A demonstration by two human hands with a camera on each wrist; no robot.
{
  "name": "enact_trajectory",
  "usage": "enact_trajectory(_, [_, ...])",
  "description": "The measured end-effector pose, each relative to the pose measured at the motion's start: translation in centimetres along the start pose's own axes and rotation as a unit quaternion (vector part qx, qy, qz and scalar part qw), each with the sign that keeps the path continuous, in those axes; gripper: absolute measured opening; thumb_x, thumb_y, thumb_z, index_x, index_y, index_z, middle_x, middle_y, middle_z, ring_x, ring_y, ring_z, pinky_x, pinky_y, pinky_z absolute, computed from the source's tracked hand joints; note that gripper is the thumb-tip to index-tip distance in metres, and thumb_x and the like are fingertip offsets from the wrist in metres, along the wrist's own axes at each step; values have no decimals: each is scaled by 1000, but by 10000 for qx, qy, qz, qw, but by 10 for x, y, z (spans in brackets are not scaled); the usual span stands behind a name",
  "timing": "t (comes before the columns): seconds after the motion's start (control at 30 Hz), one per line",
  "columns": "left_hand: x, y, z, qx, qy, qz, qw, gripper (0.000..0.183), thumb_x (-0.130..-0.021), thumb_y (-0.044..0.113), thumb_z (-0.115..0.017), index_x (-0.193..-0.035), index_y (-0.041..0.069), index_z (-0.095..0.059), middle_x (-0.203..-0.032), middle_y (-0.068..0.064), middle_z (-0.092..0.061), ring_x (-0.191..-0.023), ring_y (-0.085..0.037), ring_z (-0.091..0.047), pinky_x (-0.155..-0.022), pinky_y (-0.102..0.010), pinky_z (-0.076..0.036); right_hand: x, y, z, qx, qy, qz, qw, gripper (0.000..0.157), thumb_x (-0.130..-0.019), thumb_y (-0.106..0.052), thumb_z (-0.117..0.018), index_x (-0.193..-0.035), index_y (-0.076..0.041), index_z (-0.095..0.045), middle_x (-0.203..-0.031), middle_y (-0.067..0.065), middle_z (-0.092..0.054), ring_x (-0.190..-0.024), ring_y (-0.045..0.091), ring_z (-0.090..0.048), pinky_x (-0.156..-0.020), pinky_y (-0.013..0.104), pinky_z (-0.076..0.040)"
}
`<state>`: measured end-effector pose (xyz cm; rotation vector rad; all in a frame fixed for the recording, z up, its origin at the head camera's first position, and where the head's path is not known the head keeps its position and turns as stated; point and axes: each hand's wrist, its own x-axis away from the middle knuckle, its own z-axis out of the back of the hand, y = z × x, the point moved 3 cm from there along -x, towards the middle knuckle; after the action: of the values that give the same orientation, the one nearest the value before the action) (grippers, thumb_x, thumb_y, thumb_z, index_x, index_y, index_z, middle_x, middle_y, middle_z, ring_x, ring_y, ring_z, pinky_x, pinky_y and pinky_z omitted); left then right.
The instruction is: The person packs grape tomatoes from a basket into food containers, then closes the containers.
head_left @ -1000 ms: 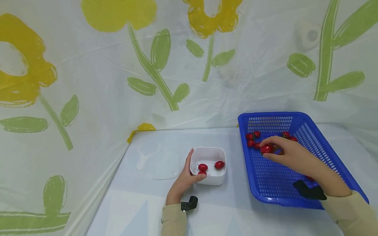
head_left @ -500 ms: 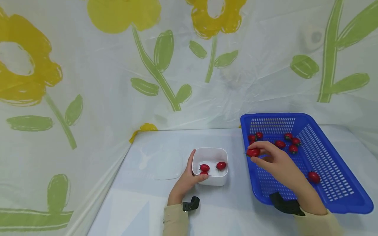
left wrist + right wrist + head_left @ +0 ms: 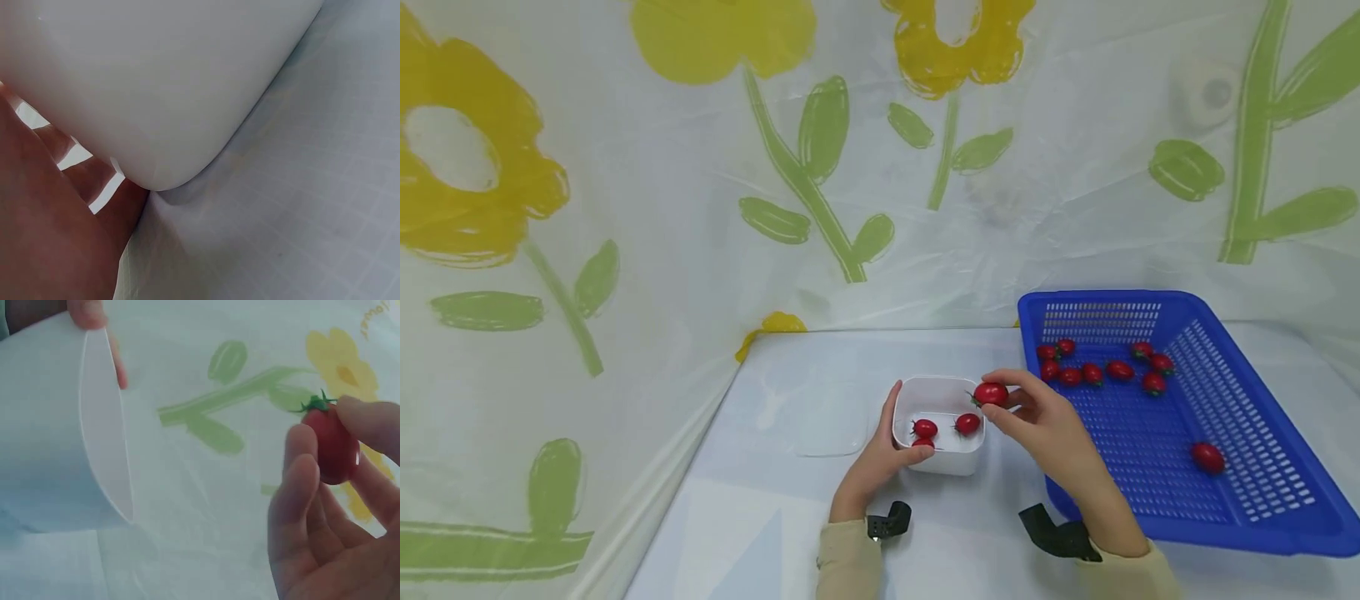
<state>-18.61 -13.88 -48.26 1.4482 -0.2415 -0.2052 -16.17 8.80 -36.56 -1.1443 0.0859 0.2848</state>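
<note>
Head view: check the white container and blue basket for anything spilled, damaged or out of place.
Nothing looks spilled or damaged. The left hand holds the white container upright; the right hand pinches a tomato near the container's rim. In the blue basket, one lone tomato lies apart from the rest, hardly odd.

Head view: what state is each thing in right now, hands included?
Left hand: gripping the box.
Right hand: pinching a tomato.
Pinched tomato: raised, near the box, green-topped.
Box: upright, uncovered, three tomatoes showing inside.
Basket: upright, uncovered, loose tomatoes inside.
Lid: flat, off the box.
Curtain: hanging, wrinkled.
</note>
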Motion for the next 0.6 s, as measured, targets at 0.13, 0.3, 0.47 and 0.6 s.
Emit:
enact_trajectory(0.13, [3, 2, -2, -109, 5, 136, 9998, 90, -76, 23, -70, -136, 49, -9, -136, 6, -29, -121, -19, -30, -93, -43, -37, 2, -1, -5, -112, 298, 201, 9993, 34, -81, -29, -65, -113, -21, -56, -101, -2, -60, -80, 12, -58, -67, 27, -50])
enact_trajectory(0.3, [6, 5, 1, -267, 26, 248, 9993, 91, -75, 26, -70, -137, 48, -7, -137, 6, -28, -123, -20, -29, -94, -45, -35, 1, -2, -19, -471, 506, 533, 9962, 32, -80, -18, -67, -111, -17, -57, -105, -5, -56, -89, 10, -55, -70, 25, -49])
enact_trajectory(0.47, [2, 0, 0, -271, 66, 118, 9995, 90, -75, 25, -70, -136, 51, -8, -136, 8, -29, -122, -18, -31, -95, -46, -35, -2, -4, -33, -379, 768, 710, 9938, 32, -80, -17, -67, -111, -17, -59, -106, -6, -54, -96, 10, -54, -74, 25, -49])
enact_trajectory(0.6, [1, 1, -2, -195, 44, 24, 9998, 91, -75, 26, -70, -136, 49, -7, -137, 5, -29, -121, -19, -32, -93, -45, -36, -3, -2, -40, -189, 810, 513, 9952, 33, -81, -18, -65, -114, -21, -59, -108, -7, -52, -97, 10, -54, -76, 24, -48])
